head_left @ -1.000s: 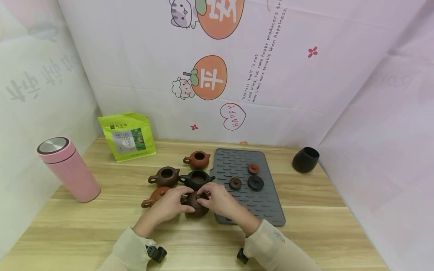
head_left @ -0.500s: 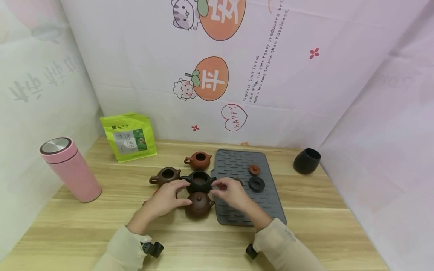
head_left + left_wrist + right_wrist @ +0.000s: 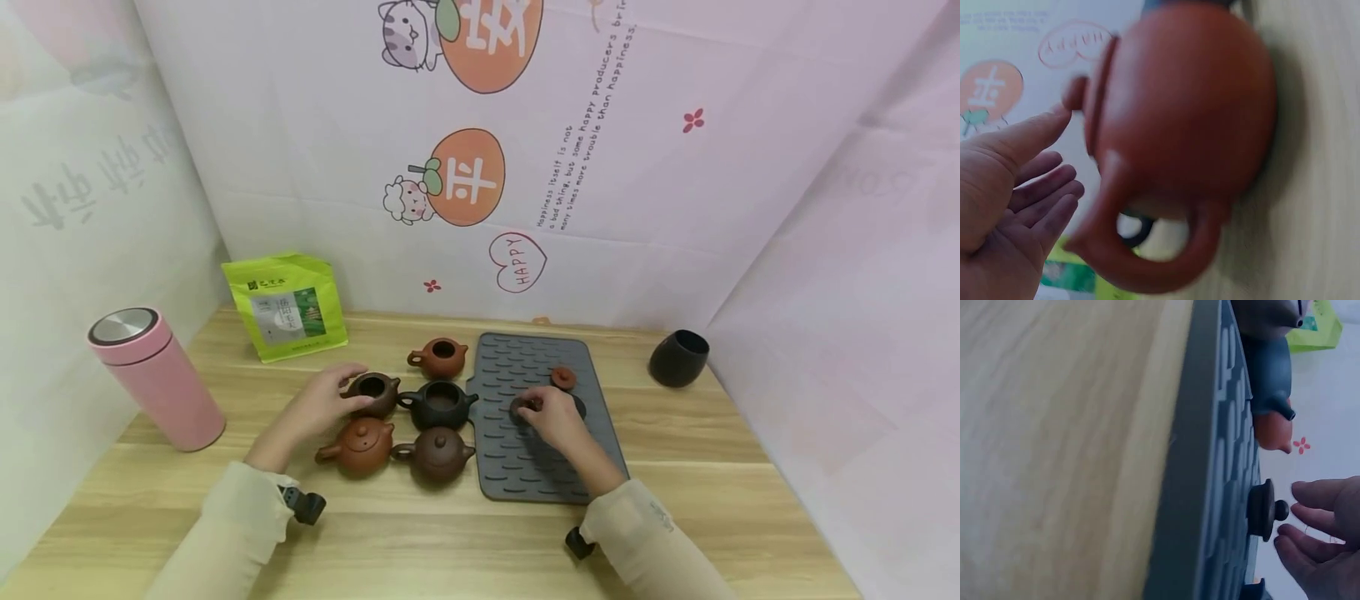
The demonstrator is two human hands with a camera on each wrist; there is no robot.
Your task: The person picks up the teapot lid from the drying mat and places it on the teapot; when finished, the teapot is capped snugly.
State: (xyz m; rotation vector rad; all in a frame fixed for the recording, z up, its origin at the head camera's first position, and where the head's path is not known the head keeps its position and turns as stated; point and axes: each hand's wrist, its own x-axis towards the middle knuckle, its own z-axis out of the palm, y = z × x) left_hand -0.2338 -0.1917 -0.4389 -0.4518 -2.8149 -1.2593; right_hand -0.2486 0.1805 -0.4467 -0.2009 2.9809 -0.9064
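My left hand [image 3: 322,404] is at the handle side of a small lidless brown teapot [image 3: 385,403], its thumb and fingers spread around that side. In the left wrist view a lidded reddish-brown teapot [image 3: 1191,106] fills the foreground, the thumb overlapping its knob. My right hand [image 3: 557,417] hovers over a small brown lid [image 3: 1263,509] on the grey mat, loosely bent fingers and thumb just off the knob. Beside the reddish-brown pot stands a dark brown teapot [image 3: 438,458] with its lid on. Behind that one is a lidless black teapot [image 3: 438,416].
A lidless orange-brown teapot [image 3: 438,363] stands at the back. The grey mat [image 3: 517,479] also bears an orange-brown lid [image 3: 563,378] and a black lid [image 3: 581,406], partly hidden. Around them are a pink flask [image 3: 165,383], a green pouch [image 3: 288,308] and a black cup [image 3: 671,362].
My right hand has left the dark brown teapot's lid and moved right to the brown lid on the mat. My left hand has left that teapot and gone left to the lidless brown one.
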